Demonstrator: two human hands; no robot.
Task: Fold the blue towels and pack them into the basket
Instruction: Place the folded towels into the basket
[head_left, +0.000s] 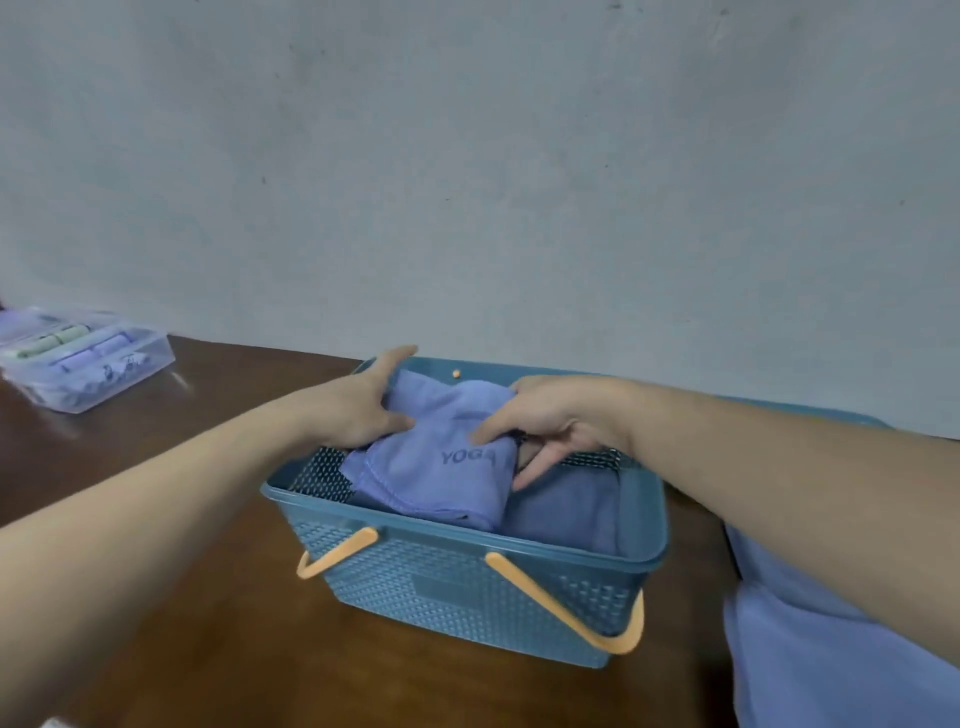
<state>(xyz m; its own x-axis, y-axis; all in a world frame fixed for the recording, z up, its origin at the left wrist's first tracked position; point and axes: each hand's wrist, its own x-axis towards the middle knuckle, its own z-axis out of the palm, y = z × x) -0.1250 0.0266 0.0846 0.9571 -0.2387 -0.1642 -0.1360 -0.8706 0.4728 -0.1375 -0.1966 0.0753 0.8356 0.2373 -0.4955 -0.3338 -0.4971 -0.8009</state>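
A folded blue towel (441, 457) is held over the basket (467, 587) at centre, pinched by the left hand (358, 410) and gripped at its right edge by the right hand (540, 421).

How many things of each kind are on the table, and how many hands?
Blue towels: 3, namely the folded towel held by both hands, one lying in the basket, one on the table at right
Basket: 1
Clear box: 1
Hands: 2, left hand and right hand
Total: 7
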